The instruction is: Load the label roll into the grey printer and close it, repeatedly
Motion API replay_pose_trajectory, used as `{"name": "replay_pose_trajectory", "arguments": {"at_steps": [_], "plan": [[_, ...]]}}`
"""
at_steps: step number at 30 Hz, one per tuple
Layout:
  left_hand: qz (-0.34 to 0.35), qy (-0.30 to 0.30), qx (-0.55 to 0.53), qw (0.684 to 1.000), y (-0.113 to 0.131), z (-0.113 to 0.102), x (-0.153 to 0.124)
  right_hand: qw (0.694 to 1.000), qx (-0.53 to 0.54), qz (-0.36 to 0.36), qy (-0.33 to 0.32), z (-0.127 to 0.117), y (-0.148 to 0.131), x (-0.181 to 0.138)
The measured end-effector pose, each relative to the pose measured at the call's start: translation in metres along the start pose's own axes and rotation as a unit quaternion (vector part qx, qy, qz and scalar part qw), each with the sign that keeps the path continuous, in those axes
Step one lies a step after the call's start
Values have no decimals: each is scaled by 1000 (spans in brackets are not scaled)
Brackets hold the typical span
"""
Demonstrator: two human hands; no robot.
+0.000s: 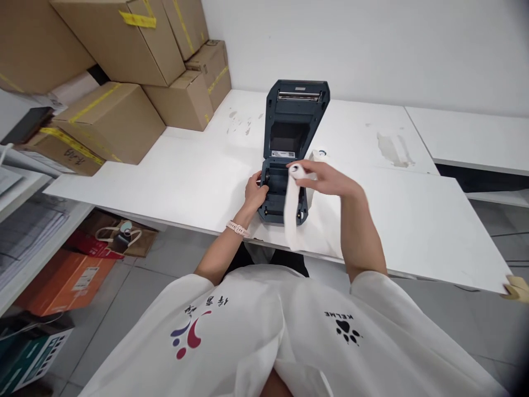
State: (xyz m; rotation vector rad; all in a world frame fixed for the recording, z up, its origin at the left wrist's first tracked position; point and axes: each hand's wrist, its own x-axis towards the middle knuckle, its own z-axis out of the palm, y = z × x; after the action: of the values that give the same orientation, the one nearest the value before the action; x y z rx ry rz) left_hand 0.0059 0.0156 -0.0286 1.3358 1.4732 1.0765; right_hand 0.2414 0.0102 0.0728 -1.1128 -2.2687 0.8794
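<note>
A dark blue-grey label printer [274, 208] stands on the white table with its lid [270, 113] raised, showing the bay inside. My left hand [255, 193] grips the printer's left side, thumb over the edge and the other fingers partly hidden. Over the right part of the bay, my right hand [326, 175] pinches a small roll of white labels [296, 171]. From this roll a white strip [292, 215] hangs down past the printer's front edge. Behind my right hand, a white item [318, 156] lies beside the printer; my hand hides most of it.
Cardboard boxes [119, 118] are stacked on the table's left end against the wall. The table's front edge [198, 225] runs close to my body. Below left, an orange box [68, 281] sits on the floor. Peeled patches [392, 149] mark the tabletop at right.
</note>
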Motion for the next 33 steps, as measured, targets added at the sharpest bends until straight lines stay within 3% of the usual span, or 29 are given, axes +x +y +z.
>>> {"name": "replay_pose_trajectory", "arguments": {"at_steps": [4, 7, 15, 20, 25, 33], "plan": [[-5, 5, -3, 1000, 2, 1, -1, 961, -262, 65, -52, 40, -14, 46], [-2, 12, -11, 1000, 4, 1, -2, 941, -323, 84, -50, 62, -10, 51], [3, -3, -48, 999, 9, 0, -9, 978, -186, -13, 93, 98, -25, -22], [-35, -61, -116, 991, 12, 0, -11, 980, -139, -14, 144, 124, -34, -54], [-56, -91, -112, 988, 11, -2, -10, 978, -129, 7, 162, 126, -33, -58], [-62, -88, -149, 983, 10, -2, -10, 991, -43, 6, 124, 114, -27, -58]]}}
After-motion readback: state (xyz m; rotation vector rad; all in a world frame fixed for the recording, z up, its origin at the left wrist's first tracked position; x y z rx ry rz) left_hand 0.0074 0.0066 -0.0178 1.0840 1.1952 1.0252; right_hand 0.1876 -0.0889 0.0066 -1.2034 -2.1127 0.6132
